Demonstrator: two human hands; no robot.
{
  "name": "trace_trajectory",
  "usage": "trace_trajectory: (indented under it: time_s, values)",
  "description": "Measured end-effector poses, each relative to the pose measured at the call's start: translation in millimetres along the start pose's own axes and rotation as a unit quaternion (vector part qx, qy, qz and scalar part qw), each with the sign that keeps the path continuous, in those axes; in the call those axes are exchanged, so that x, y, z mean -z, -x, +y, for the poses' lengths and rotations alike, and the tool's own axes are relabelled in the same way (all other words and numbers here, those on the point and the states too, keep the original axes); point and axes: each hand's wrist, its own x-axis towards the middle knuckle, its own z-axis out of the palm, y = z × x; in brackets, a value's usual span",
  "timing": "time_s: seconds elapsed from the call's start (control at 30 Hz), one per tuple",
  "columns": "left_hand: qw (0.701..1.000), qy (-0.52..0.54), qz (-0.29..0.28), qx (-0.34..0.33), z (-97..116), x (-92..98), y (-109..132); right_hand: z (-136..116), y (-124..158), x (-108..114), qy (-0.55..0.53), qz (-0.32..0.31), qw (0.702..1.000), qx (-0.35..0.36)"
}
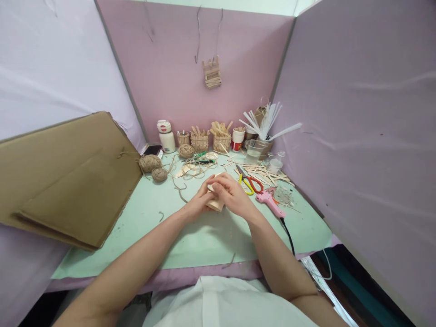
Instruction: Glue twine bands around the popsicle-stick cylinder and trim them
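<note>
Nearest the camera, both forearms reach forward over the pale green table (204, 245) and meet at its middle. The left hand (196, 203) and right hand (232, 192) are both closed around a small wooden piece (216, 205), held low over the tabletop. The left fingers curl in against its left side. The right fingers (218, 180) fold over its top, and the fingertips of the two hands touch.

Only a pale lower corner and a sliver at the far edge of the piece show. These suggest it runs roughly away from the person, but the hands hide too much to tell its long axis.

Just right of the hands lie a pink glue gun (270, 203) and red-and-yellow scissors (250, 183). Farther left sit two twine balls (150, 162), and along the back wall stand small baskets of sticks (221, 141).
</note>
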Motion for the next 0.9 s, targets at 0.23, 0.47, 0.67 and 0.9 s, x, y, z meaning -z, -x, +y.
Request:
trace_trajectory:
  time_s: [0.23, 0.47, 0.67, 0.9]
  values:
    - [0.997, 0.058, -0.042, 0.015, 15, 3.4, 6, 17, 27, 37, 0.093, 0.129, 0.985, -0.066]
    - [0.994, 0.092, -0.059, -0.012, 18, 12.0, 4, 56, 78, 91, 0.370, 0.039, 0.894, -0.249]
    - [0.994, 0.098, -0.044, -0.016, 20, 11.0, 4, 53, 83, 102, 0.460, -0.042, 0.799, -0.384]
    - [0.994, 0.097, -0.012, -0.040, 23, 4.5, 8, 75, 83, 97, 0.464, 0.001, 0.789, -0.404]
